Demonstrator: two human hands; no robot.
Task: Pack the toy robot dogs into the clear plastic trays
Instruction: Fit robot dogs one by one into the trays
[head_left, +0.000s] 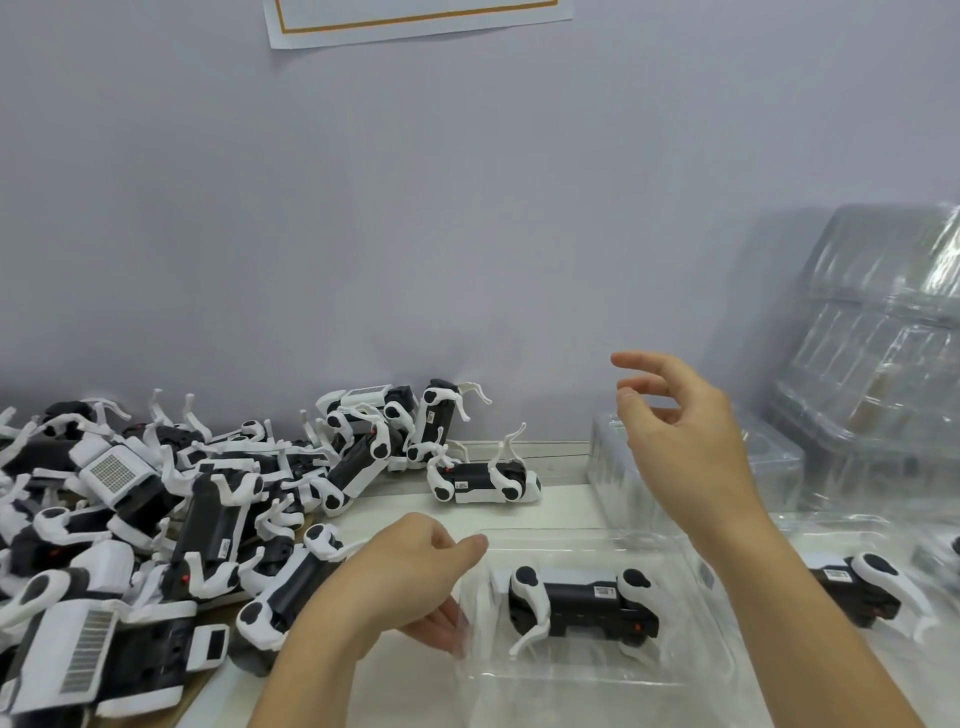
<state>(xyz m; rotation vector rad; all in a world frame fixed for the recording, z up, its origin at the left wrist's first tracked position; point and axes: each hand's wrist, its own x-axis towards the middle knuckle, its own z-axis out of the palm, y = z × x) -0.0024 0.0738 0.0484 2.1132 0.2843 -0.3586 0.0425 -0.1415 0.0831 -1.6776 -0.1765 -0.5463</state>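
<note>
A black-and-white toy robot dog (576, 597) lies on its side in a clear plastic tray (597, 680) in front of me. My left hand (410, 577) grips that tray's left edge, thumb on top and fingers at the side. My right hand (685, 441) is raised in the air above the tray, fingers loosely curled and holding nothing. A second dog (857, 587) lies in another clear tray (831, 525) to the right, partly hidden by my right forearm. A big pile of loose dogs (182, 519) covers the table's left side. One dog (483, 480) lies apart near the wall.
Stacks of empty clear trays (883, 338) lean against the wall at the right, with a lower stack (774, 467) behind my right hand. The wall runs close behind the table. A paper notice (415, 21) hangs on it.
</note>
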